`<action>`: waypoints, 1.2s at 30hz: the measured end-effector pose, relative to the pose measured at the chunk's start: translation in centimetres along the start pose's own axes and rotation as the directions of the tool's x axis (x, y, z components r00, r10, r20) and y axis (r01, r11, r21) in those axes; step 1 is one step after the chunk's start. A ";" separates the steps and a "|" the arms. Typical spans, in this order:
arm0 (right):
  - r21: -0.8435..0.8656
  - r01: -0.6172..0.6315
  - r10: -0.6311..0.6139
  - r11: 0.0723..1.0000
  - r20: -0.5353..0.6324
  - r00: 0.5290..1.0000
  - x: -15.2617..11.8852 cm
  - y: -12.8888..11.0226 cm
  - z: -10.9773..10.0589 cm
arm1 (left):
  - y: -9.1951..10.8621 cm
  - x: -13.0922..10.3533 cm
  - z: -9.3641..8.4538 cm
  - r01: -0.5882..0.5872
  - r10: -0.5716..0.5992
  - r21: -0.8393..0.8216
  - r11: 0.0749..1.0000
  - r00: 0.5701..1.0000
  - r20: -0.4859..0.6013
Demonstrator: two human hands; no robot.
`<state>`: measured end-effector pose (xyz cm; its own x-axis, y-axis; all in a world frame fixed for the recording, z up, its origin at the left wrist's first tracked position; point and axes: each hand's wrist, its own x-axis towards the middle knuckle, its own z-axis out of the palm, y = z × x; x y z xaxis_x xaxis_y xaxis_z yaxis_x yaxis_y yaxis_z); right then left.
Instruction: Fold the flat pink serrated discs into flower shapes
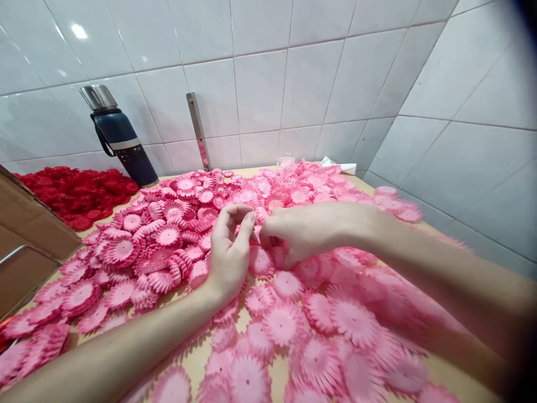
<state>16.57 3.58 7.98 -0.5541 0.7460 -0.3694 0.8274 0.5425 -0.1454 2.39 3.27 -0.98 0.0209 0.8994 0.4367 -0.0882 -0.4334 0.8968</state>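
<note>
Many pink frilled discs (285,284), shaped like flat flowers with small centre holes, cover the table. In the middle of the view, above them, my left hand (231,246) has its thumb and fingers curled together at the tips. My right hand (293,229) is close beside it on the right, back of the hand up, fingers bent down towards the left fingertips. Something small and pale pink shows between the two hands, too small to make out. Darker pink discs (168,235) lie heaped to the left of my left hand.
Red discs (79,193) are piled at the back left, near a dark blue bottle (126,143). A cardboard box (29,246) stands at the left edge. A metal strip (197,129), a clear cup (286,161) and white paper (342,167) are by the tiled wall.
</note>
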 end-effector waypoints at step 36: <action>-0.067 0.134 -0.132 0.989 0.037 0.991 -1.7 -3.8 1.2 | 0.2 -0.1 0.2 -0.026 0.020 -0.065 0.998 0.995 -0.100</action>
<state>14.46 -0.20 8.09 -0.6547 0.6529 -0.3808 0.7374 0.6624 -0.1320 2.52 3.08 -0.80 -0.0809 0.8919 0.4450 -0.1530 -0.4523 0.8786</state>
